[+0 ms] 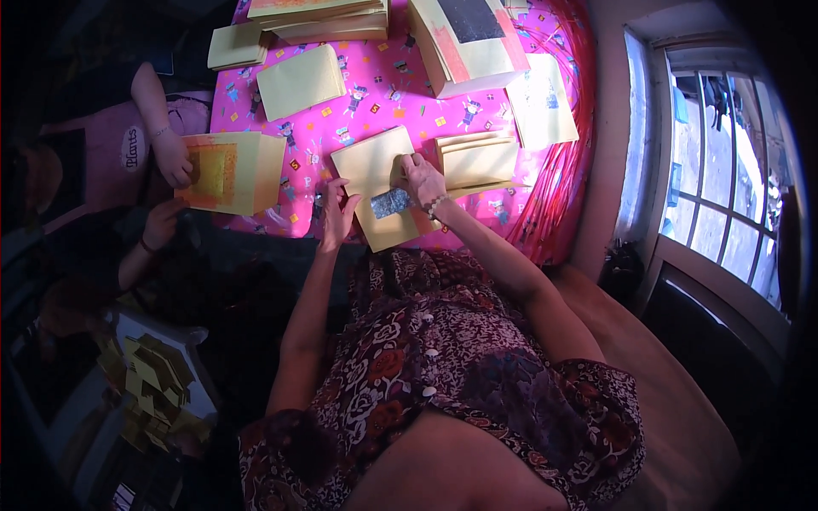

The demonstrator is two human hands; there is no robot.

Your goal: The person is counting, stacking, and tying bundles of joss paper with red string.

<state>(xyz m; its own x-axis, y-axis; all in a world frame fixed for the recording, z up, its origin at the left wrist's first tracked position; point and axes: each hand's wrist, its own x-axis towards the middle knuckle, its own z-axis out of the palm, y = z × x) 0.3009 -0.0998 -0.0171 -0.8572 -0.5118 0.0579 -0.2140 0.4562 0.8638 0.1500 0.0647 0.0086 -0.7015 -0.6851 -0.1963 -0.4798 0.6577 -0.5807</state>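
Note:
In front of me on the pink table a pale yellow paper piece (362, 160) lies at a slant, with a dark grey-blue rectangle on its lower part and an orange tint near its lower right. My right hand (423, 181), a beaded bracelet at its wrist, rests on the upper right of this paper with its fingers curled together; what is under the fingertips is hidden. Along the left edge of the paper stands my left hand (339, 215), fingers stretched and thumb apart, its fingertips touching the paper's edge. Just right of my right hand is a stack of folded yellow papers (479, 162).
A printed pink tablecloth (366, 102) covers the table. Yellow paper stacks (324, 21), a tall paper block (469, 43) and red strands (558, 204) lie around. At left, a co-worker's hands (175, 162) touch an orange-patterned yellow paper (268, 170). A barred window (724, 162) is at right.

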